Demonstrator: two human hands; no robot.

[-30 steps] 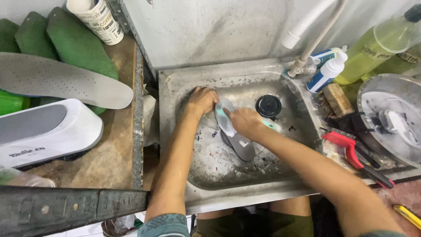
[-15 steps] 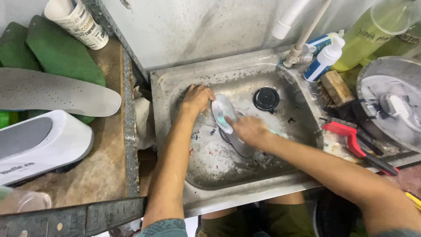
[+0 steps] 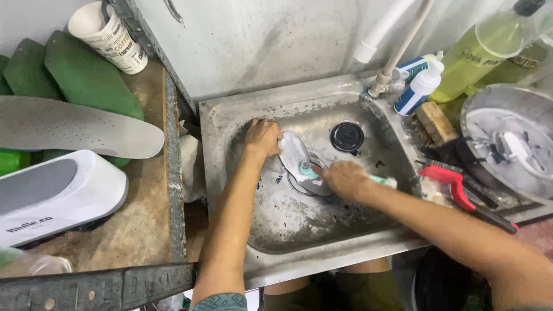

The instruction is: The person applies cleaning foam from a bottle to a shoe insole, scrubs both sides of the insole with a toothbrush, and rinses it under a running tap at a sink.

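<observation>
Two bare hands work inside a stained metal sink [image 3: 230, 132], both on a soapy pale insole [image 3: 295, 154] that lies on the basin floor just left of the dark round drain [image 3: 347, 137]. The left hand [image 3: 262, 137] is curled over the insole's upper end, fingers bent down and pinning it against the metal. The right hand [image 3: 345, 179] is closed around a teal-handled brush [image 3: 381, 181], whose head rests on the lower part of the insole amid foam. On the sink's right rim stand a blue-and-white bottle [image 3: 419, 89] beside the tap pipe [image 3: 397, 55], a wooden scrub brush [image 3: 436, 122] and a red-handled brush [image 3: 455, 187], with a round metal lid [image 3: 507, 144] and a yellow-green bottle [image 3: 478, 55] farther right. On the worn wooden counter [image 3: 144, 230] to the left lie a grey perforated insole [image 3: 75, 126], green insoles [image 3: 86, 78], a patterned paper cup [image 3: 109, 37] and a white shoe [image 3: 57, 198].
</observation>
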